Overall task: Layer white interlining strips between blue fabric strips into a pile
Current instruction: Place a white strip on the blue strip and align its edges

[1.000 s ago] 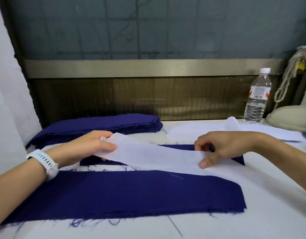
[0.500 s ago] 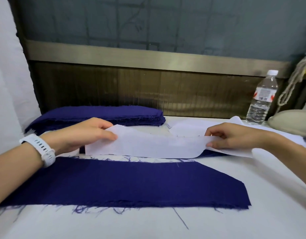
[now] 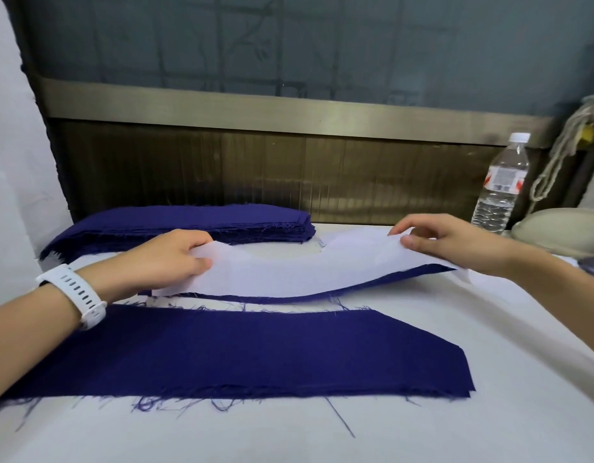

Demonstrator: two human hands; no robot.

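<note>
A white interlining strip stretches between my two hands over a blue fabric strip, whose edge shows just beneath it. My left hand pinches the strip's left end between thumb and fingers. My right hand pinches its right end, with the blue strip curving up under it. A wide blue fabric pile lies flat in front, nearer to me. A thick stack of blue strips sits at the back left. More white interlining lies behind the held strip.
A clear water bottle stands at the back right beside a beige padded object and a hanging cord. A dark wall panel closes off the back of the white table. Loose blue threads trail along the front.
Both hands have drawn the white strip out longer and shifted it back and to the right. My right hand has moved right and lifted its end, and the blue strip beneath now shows.
</note>
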